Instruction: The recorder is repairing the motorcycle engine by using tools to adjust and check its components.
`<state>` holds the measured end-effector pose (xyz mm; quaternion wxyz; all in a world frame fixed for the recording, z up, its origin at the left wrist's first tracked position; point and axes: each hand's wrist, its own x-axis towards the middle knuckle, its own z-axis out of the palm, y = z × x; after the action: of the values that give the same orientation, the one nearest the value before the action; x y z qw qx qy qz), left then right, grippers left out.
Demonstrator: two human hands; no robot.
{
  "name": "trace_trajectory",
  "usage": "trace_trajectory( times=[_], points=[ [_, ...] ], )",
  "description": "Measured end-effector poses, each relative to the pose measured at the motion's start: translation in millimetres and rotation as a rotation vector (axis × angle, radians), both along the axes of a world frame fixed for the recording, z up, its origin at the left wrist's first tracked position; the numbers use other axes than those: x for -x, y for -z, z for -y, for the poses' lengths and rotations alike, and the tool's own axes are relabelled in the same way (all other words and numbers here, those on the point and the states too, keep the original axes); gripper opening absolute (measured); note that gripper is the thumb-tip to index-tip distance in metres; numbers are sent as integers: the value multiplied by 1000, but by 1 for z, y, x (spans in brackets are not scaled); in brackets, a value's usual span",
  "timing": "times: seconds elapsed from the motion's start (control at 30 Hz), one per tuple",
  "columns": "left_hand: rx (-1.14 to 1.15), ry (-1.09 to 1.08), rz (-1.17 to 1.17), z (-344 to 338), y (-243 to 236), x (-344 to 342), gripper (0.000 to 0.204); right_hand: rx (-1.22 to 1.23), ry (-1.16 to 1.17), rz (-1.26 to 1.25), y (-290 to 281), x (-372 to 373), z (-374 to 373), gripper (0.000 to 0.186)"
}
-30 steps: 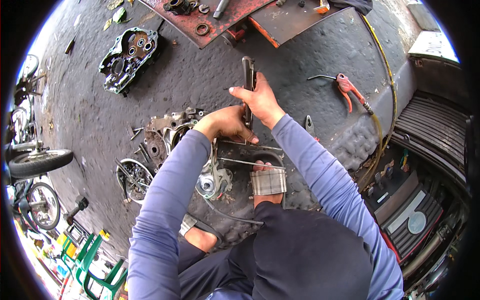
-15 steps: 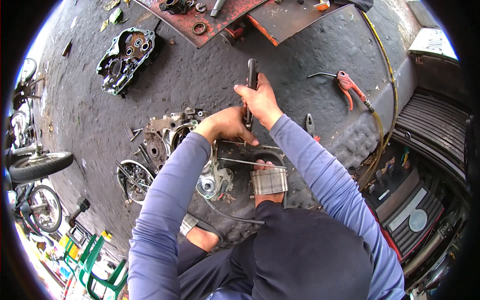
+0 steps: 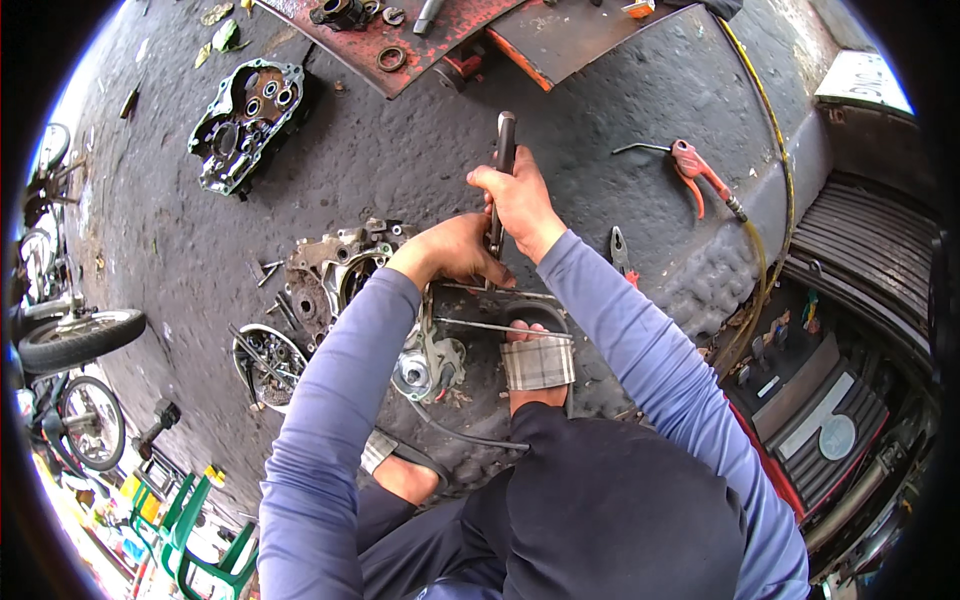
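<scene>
A dark-handled wrench (image 3: 505,135) stands out ahead of me, its far end tipped away from my body. My right hand (image 3: 522,205) is wrapped round the handle. Closed about its near, metal end is my left hand (image 3: 455,247), which partly hides that end. Beneath and left of my forearm lies an engine crankcase (image 3: 325,275) with its bores exposed. A silver cover part (image 3: 415,370) sits between my feet, by two thin metal rods (image 3: 500,327) beside my sandalled foot. What the wrench's near end touches is hidden.
An engine cover (image 3: 245,125) lies at far left, and a round part with loose pieces (image 3: 268,365) near my left arm. Pliers (image 3: 620,250) and a red air blow gun (image 3: 700,180) with a yellow hose lie right. A red metal stand (image 3: 420,55) is ahead.
The wrench's far end has risen slightly in the picture, with both hands staying closed on it. The view has shifted a little; the parts on the ground lie as before.
</scene>
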<state>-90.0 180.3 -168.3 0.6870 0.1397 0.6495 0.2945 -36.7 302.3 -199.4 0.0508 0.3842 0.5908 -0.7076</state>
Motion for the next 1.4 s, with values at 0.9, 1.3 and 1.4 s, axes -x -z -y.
trace_trajectory(
  times=[0.9,1.3,1.4],
  points=[
    [-46,-750,-239,-81,-17,55,44,-178,155,-191,9,2,23,49],
    [57,-791,-426,-100,-8,51,26,-73,177,-51,11,-3,23,46],
    [47,-760,-337,-101,-22,51,13,23,202,15,12,-7,25,40]
  ],
)
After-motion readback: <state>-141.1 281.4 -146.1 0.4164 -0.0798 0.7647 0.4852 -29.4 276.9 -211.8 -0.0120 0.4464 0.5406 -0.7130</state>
